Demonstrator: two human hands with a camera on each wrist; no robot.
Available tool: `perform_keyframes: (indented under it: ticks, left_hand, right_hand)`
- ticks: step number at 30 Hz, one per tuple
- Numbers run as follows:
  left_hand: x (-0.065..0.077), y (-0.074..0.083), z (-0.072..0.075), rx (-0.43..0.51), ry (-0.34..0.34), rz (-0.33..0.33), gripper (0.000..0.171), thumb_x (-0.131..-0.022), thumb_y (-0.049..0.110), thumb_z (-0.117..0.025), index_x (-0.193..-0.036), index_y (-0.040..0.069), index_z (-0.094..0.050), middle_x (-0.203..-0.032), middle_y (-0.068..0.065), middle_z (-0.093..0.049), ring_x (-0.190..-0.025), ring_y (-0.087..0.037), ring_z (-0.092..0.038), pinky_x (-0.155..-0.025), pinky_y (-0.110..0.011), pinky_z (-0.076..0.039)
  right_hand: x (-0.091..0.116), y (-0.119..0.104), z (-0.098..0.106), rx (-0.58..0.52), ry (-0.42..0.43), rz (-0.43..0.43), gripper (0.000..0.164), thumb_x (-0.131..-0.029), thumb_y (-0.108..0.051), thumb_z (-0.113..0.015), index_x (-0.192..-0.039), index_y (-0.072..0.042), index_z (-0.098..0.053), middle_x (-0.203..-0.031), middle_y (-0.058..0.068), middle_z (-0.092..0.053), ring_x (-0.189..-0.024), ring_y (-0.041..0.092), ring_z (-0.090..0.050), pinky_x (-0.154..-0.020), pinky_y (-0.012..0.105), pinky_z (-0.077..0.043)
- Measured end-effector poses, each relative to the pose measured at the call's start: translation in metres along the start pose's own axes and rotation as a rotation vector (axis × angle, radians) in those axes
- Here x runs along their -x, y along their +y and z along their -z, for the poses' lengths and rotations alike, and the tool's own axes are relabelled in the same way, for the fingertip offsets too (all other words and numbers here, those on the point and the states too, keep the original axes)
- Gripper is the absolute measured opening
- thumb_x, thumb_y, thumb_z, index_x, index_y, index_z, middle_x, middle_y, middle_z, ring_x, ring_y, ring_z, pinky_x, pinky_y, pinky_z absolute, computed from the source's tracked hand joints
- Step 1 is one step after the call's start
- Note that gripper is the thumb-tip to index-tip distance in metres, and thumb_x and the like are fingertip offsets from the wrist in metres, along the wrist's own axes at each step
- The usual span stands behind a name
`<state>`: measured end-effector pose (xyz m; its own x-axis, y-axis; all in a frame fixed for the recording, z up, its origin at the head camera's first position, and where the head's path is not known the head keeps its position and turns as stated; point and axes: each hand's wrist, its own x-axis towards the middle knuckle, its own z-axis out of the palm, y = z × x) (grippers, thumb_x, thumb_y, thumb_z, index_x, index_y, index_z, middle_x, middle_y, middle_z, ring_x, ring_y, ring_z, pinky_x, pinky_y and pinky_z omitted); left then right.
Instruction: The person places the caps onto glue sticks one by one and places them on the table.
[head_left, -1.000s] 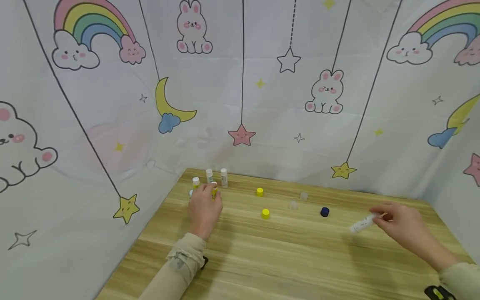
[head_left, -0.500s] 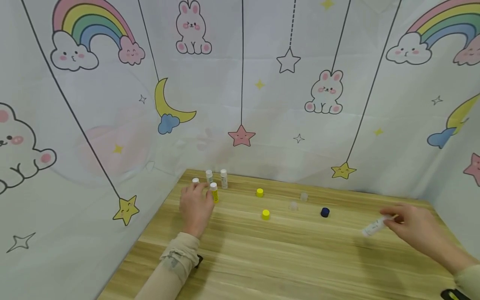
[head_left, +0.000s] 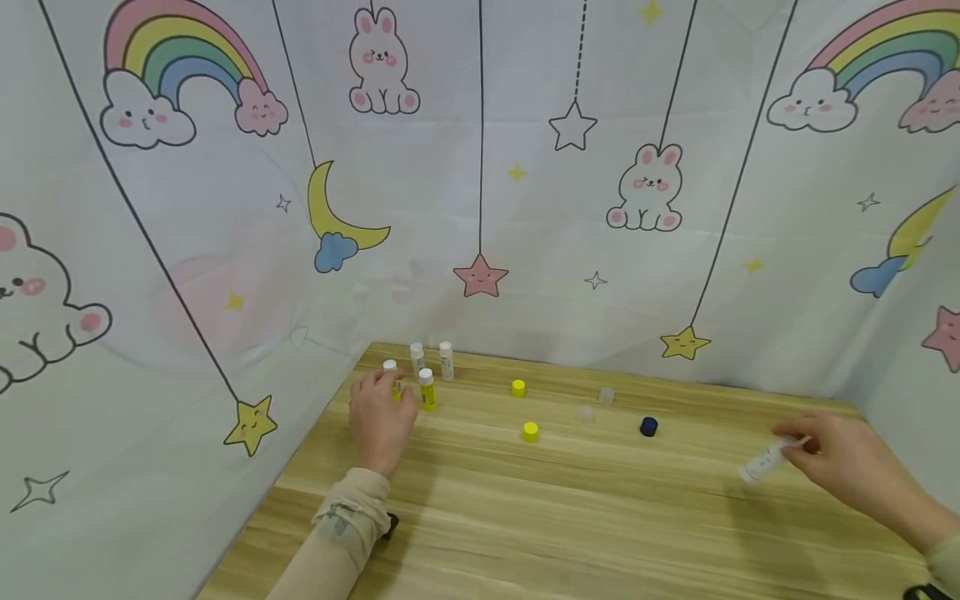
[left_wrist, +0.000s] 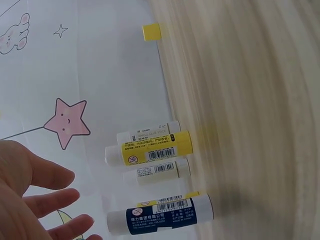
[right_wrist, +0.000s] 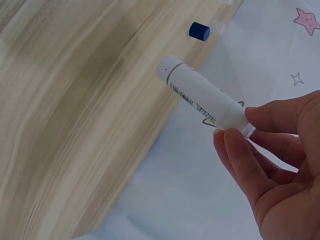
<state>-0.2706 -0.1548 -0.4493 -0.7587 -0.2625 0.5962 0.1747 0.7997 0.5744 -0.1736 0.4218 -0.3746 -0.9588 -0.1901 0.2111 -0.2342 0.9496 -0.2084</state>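
My left hand (head_left: 381,421) is beside a group of upright glue sticks at the table's far left corner. Its fingers are spread loosely and hold nothing; in the left wrist view, a gap separates the hand (left_wrist: 35,200) from the sticks. A yellow glue stick (head_left: 427,390) stands just right of it, with a white glue stick (head_left: 447,362) behind. The navy glue stick (left_wrist: 160,214) is nearest that wrist camera, partly covering another yellow one. At the right, my right hand (head_left: 847,454) pinches the end of a white glue stick (right_wrist: 202,95), held tilted above the table.
Loose caps lie across the table (head_left: 570,517): two yellow caps (head_left: 530,432), two translucent caps (head_left: 585,414) and a dark blue cap (head_left: 648,427). A printed fabric backdrop (head_left: 555,208) rises behind the table's far edge and along both sides.
My left hand has come away from the yellow glue stick and moved left, leaving it standing. My right hand has shifted right with the white glue stick.
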Motion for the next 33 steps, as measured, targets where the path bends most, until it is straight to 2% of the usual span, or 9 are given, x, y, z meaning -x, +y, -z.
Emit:
perform_keyframes:
  ticks: [7, 13, 20, 26, 33]
  left_hand:
    - [-0.003, -0.009, -0.003, 0.029, -0.009, 0.056, 0.026, -0.086, 0.012, -0.078, -0.111, 0.008, -0.073, -0.118, -0.016, -0.063, -0.112, -0.037, -0.054, -0.09, -0.053, -0.046]
    - [-0.003, -0.014, -0.005, 0.03, -0.022, 0.104, 0.035, -0.086, 0.015, -0.078, -0.119, 0.006, -0.07, -0.121, -0.018, -0.061, -0.114, -0.038, -0.053, -0.091, -0.055, -0.045]
    - [-0.004, -0.02, -0.007, 0.02, -0.035, 0.155, 0.041, -0.085, 0.017, -0.078, -0.124, 0.008, -0.069, -0.125, -0.018, -0.06, -0.114, -0.039, -0.054, -0.085, -0.057, -0.048]
    - [-0.004, -0.024, -0.008, 0.016, -0.045, 0.19, 0.046, -0.085, 0.018, -0.079, -0.127, 0.006, -0.066, -0.119, -0.021, -0.061, -0.109, -0.04, -0.055, -0.084, -0.057, -0.047]
    - [-0.002, -0.029, -0.012, 0.035, -0.086, 0.246, 0.047, -0.086, 0.018, -0.078, -0.13, 0.007, -0.064, -0.117, -0.02, -0.062, -0.105, -0.039, -0.057, -0.085, -0.056, -0.046]
  right_hand:
    - [0.007, 0.007, 0.0, -0.01, -0.031, -0.018, 0.022, -0.083, -0.008, -0.078, -0.103, 0.0, -0.076, -0.099, 0.018, -0.072, -0.069, 0.017, -0.066, -0.057, 0.04, -0.054]
    - [0.016, 0.019, -0.002, 0.004, -0.042, -0.02, 0.018, -0.082, -0.005, -0.077, -0.1, -0.001, -0.076, -0.096, 0.014, -0.072, -0.068, 0.016, -0.066, -0.055, 0.035, -0.054]
    - [0.024, 0.029, -0.001, 0.031, -0.065, -0.061, 0.019, -0.081, -0.004, -0.078, -0.099, 0.002, -0.075, -0.094, 0.016, -0.071, -0.067, 0.018, -0.066, -0.054, 0.036, -0.053]
    - [0.028, 0.033, 0.003, 0.026, -0.093, -0.081, 0.021, -0.082, -0.003, -0.077, -0.101, 0.004, -0.073, -0.099, 0.021, -0.07, -0.068, 0.022, -0.066, -0.054, 0.039, -0.053]
    - [0.03, 0.041, 0.003, 0.052, -0.095, -0.107, 0.019, -0.081, -0.003, -0.078, -0.097, 0.006, -0.073, -0.094, 0.021, -0.069, -0.067, 0.024, -0.066, -0.055, 0.043, -0.054]
